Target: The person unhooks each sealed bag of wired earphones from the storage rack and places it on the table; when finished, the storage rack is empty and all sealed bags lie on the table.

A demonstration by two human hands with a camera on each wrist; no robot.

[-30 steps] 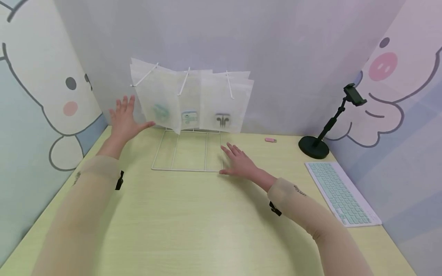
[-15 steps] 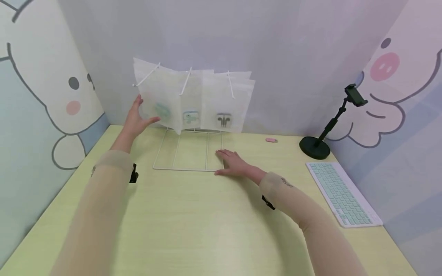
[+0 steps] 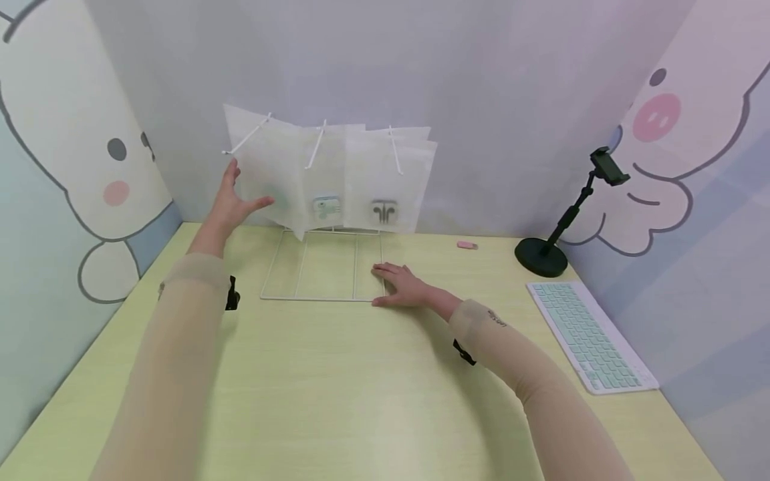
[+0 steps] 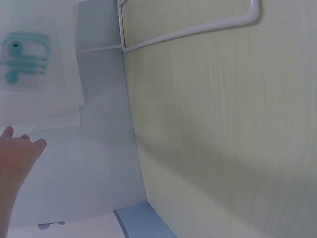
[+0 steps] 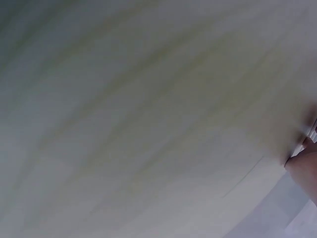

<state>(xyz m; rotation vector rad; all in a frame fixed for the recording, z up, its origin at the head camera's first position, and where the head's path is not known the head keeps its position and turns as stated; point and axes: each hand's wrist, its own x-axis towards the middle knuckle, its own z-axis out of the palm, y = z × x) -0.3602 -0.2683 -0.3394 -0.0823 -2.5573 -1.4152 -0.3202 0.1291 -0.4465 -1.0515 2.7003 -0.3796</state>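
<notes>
A white wire display rack [image 3: 315, 300] stands at the back of the table. Clear-fronted white bags hang from its three hooks. At the left bag [image 3: 271, 164] is my left hand [image 3: 230, 206], fingers extended upward along its outer edge, thumb spread toward the bag. Teal earphones [image 4: 25, 59] show inside that bag in the left wrist view. The middle bag [image 3: 325, 174] holds a light blue item, the right bag [image 3: 391, 167] grey earphones. My right hand [image 3: 402, 286] rests over the right front corner of the rack base, thumb apart from the fingers.
A black phone stand [image 3: 541, 257] and a white keyboard [image 3: 592, 334] with pale green keys are on the right. A small pink object [image 3: 466, 245] lies near the back wall. Printed wall panels enclose the table [image 3: 337, 387] at back and sides.
My left hand has moved right, up to the left bag's edge, and that bag has shifted slightly. My right hand has come left onto the rack base corner.
</notes>
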